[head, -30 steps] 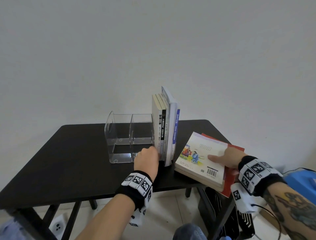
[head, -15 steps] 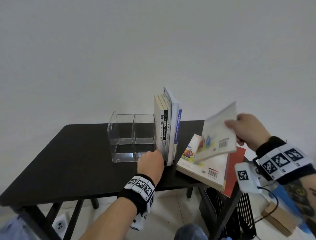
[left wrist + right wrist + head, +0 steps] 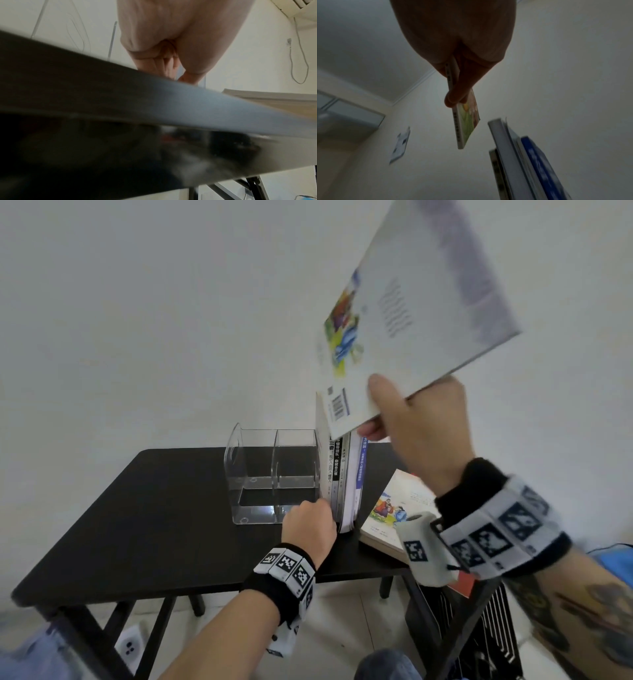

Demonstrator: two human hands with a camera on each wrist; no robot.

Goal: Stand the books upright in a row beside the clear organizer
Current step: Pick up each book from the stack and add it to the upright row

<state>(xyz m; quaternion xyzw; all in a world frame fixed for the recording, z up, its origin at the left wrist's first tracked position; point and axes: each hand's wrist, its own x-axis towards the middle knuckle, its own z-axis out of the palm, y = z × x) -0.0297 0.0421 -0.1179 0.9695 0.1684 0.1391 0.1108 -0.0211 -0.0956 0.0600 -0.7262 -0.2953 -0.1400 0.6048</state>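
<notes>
A clear organizer [image 3: 260, 474] stands on the black table [image 3: 154, 525]. Several books [image 3: 346, 481] stand upright against its right wall. My left hand [image 3: 308, 525] rests at the foot of that row with its fingers curled toward the spines; whether they grip is hidden. My right hand [image 3: 411, 419] pinches the lower corner of a thin white picture book [image 3: 411, 313], raised high and tilted above the row. In the right wrist view the held book [image 3: 465, 121] hangs beside the upright books [image 3: 522, 155]. Another picture book [image 3: 387, 515] lies flat on a red book [image 3: 466, 583] at the table's right end.
The table's left half shows bare dark wood. A white wall rises close behind the table. Below the right end stands a black ribbed rack [image 3: 493, 631]. A white socket strip [image 3: 128, 648] lies on the floor. The flat stack [image 3: 274, 100] overhangs the table's right edge.
My right hand picked the thin white book off the flat stack and swung it up and left, above the upright row. The left hand stayed at the row's foot.
</notes>
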